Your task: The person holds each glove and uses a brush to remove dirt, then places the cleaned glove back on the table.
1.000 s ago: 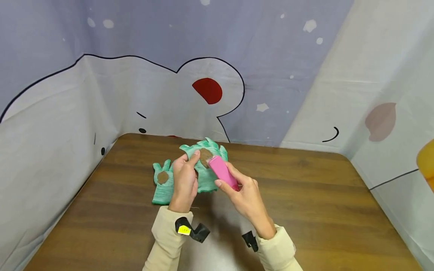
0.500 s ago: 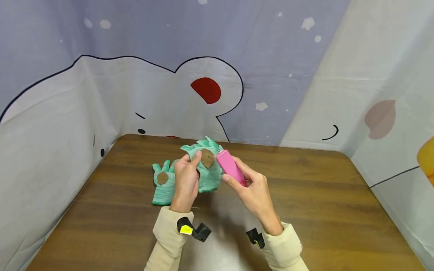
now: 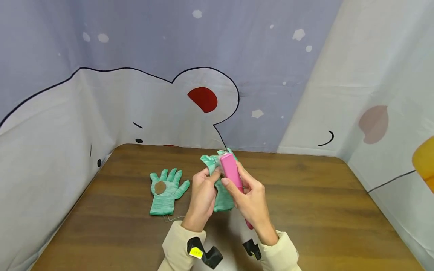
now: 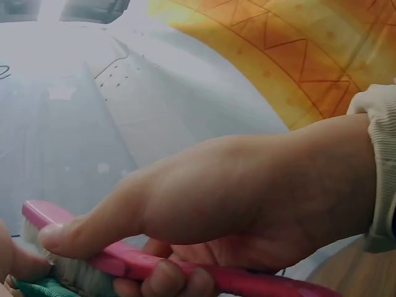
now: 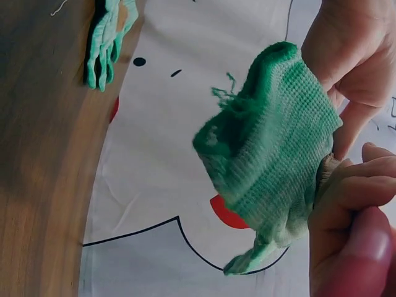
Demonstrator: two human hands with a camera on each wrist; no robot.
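My left hand (image 3: 202, 194) holds a green knitted glove (image 3: 223, 197) up off the table, thumb on its near face. In my right hand (image 3: 252, 197) is a pink scrub brush (image 3: 230, 169), gripped with the thumb along it. Pale bristles (image 4: 80, 275) lie against the glove in the left wrist view. The brush hides much of the glove's palm side. The right wrist view shows the glove's cuff (image 5: 216, 133), hanging with loose threads. A second green glove (image 3: 162, 204) with a brown round patch (image 3: 160, 187) lies flat left of my hands.
A loose thread (image 3: 174, 218) trails on the wooden table (image 3: 322, 210) below the flat glove. Printed cloth (image 3: 152, 101) stands up behind and beside the table. Something yellow (image 3: 425, 165) shows at the right edge.
My left hand has moved right with the held glove, uncovering the whole flat glove. The brush stays over the held glove, now covering its brown patch. The head view has tilted slightly.
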